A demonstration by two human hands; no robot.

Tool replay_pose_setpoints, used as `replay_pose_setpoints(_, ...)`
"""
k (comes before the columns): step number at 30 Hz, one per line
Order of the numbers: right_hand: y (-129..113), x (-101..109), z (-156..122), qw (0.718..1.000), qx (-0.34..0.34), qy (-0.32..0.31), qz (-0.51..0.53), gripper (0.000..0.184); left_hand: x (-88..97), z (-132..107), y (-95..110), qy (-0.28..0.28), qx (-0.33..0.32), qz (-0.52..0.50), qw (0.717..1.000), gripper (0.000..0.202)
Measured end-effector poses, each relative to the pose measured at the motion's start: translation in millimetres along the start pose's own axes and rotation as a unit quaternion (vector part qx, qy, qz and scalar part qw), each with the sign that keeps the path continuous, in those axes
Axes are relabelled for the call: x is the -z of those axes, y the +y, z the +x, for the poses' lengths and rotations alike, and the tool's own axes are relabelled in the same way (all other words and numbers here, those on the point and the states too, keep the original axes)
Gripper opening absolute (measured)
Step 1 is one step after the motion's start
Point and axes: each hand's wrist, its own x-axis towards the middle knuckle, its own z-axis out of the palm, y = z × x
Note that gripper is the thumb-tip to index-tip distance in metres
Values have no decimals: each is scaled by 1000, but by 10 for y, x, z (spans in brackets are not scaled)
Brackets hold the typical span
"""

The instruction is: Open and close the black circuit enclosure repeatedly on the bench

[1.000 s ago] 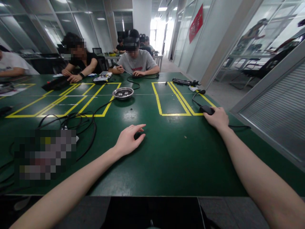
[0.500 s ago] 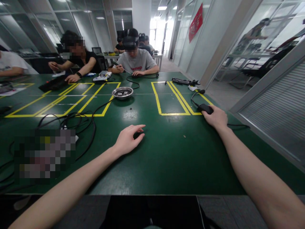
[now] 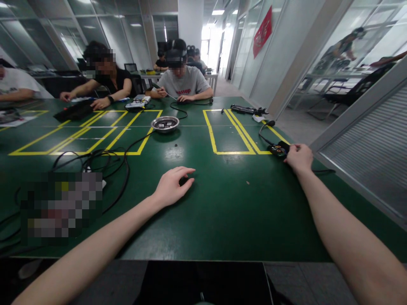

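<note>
My left hand (image 3: 173, 186) rests on the green table (image 3: 219, 220) with thumb and forefinger apart and nothing between them. At the table's right side, my right hand (image 3: 299, 157) is closed on the right end of a small black cabled device (image 3: 278, 149). Orange and metallic bits show on the device's face; its exact kind is unclear. My fingertips cover part of it. One black cable (image 3: 264, 137) curves from the device toward a round black end (image 3: 271, 123); another cable (image 3: 324, 171) lies to the right of my wrist.
A steel bowl (image 3: 165, 131) holding small metal parts stands mid-table. Tangled black cables (image 3: 104, 159) lie left, beside a blurred-out object (image 3: 63, 207). Yellow tape (image 3: 233, 153) marks rectangles. A folded tripod (image 3: 246, 109) lies at the far right. Co-workers (image 3: 187, 82) sit across the table.
My right hand has shifted slightly right, and the device's face has changed from plain black to one with orange and metallic bits. My left hand stays in place.
</note>
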Motion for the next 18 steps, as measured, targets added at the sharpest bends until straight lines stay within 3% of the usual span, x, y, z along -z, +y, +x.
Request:
replay_pose_setpoints(5,-128,80,-128,998,-39,0,48,56,-1,-3,6,0,3,-7,1000,23)
replay_pose_setpoints(8,-180,110,-179,998,-14,11,54,58,1,0,7,1,1,-9,1000,22)
replay_pose_setpoints(14,-211,110,-182,999,44,15,-6,41,-6,2,1,2,-3,-5,1000,19)
replay_pose_setpoints(18,-94,79,-72,997,63,44,-28,51,-12,-4,-3,0,0,-3,1000,18)
